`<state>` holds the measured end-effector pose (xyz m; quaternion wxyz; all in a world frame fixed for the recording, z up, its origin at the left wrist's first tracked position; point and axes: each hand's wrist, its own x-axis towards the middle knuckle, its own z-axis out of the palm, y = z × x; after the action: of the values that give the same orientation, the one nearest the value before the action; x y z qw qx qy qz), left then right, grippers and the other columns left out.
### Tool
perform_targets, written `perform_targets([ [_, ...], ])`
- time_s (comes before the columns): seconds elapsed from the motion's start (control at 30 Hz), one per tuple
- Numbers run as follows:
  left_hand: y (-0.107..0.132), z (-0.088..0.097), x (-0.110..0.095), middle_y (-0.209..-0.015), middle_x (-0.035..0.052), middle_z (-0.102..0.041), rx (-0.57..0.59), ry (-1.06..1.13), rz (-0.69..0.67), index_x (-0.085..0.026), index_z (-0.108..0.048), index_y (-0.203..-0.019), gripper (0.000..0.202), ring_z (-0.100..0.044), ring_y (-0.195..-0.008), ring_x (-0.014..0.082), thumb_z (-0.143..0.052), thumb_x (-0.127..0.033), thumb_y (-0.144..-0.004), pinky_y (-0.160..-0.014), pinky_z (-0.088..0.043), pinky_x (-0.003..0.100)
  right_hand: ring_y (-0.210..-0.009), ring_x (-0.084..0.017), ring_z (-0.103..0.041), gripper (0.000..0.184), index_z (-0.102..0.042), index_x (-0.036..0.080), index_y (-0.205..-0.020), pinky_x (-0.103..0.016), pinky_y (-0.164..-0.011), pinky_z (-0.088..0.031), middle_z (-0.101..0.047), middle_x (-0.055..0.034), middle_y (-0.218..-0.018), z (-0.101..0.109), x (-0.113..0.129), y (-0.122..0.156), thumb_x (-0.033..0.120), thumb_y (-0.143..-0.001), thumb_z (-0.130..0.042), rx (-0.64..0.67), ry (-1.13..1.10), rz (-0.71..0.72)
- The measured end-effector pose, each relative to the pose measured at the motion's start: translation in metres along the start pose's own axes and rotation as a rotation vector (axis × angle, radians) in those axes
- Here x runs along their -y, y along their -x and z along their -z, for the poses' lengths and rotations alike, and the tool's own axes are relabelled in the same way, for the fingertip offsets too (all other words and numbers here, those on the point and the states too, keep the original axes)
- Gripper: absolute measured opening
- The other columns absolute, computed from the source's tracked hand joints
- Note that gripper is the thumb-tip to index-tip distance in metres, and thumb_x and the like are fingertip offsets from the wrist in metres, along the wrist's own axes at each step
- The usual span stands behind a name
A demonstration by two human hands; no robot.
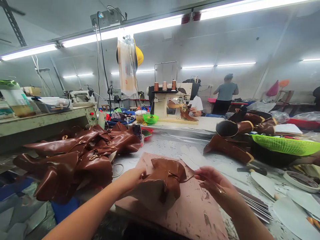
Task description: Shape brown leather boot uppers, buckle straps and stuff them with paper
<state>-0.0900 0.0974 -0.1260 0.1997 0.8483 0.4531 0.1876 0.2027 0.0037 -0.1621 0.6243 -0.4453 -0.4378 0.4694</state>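
Observation:
A brown leather boot upper with a small metal buckle rests on a pinkish board before me. Its pale lining faces my side. My left hand grips the upper's left edge, the fingertips partly hidden behind the leather. At the other side, my right hand pinches the end of a thin brown strap that runs out from the buckle. Something slim and shiny shows along the right fingers, too small to name.
Brown leather uppers are heaped on the left. Finished-looking boots lie right, beside a green basket. Leather strips and a tape roll sit near my right arm. Beyond, a co-worker works at a sewing machine.

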Motion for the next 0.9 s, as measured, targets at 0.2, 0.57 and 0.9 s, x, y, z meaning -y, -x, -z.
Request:
perform_targets([
  [0.2, 0.011, 0.012, -0.035, -0.079, 0.0003, -0.062, 0.081, 0.22, 0.066, -0.018, -0.059, -0.08, 0.017, -0.055, -0.049, 0.0101, -0.046, -0.014, -0.07, -0.047, -0.042, 0.021, -0.06, -0.015, -0.056, 0.041, -0.064, 0.016, -0.082, -0.027, -0.05, -0.046, -0.061, -0.0043, -0.069, -0.023, 0.023, -0.019, 0.056, -0.072, -0.06, 0.26, 0.265, 0.006],
  [0.57, 0.033, -0.024, -0.053, -0.098, 0.0053, -0.057, 0.055, 0.868, -0.077, -0.018, -0.066, -0.097, 0.033, -0.055, -0.076, 0.0133, -0.07, -0.023, -0.065, -0.068, -0.046, 0.026, -0.069, -0.017, -0.06, 0.013, -0.066, 0.022, -0.079, -0.027, -0.063, -0.046, -0.067, -0.0007, -0.073, -0.075, 0.021, 0.013, 0.025, -0.078, -0.054, 0.309, 0.741, 0.219],
  [0.9, 0.023, -0.026, -0.074, -0.083, 0.0051, -0.063, -0.075, 0.449, -0.381, -0.021, -0.069, -0.101, 0.04, -0.058, -0.076, 0.0167, -0.072, -0.044, -0.068, -0.074, -0.048, 0.028, -0.057, -0.014, -0.056, 0.012, -0.062, 0.02, -0.079, -0.023, -0.052, -0.045, -0.064, -0.0021, -0.067, -0.068, 0.016, 0.033, 0.023, -0.08, -0.051, 0.124, 0.701, 0.426],
])
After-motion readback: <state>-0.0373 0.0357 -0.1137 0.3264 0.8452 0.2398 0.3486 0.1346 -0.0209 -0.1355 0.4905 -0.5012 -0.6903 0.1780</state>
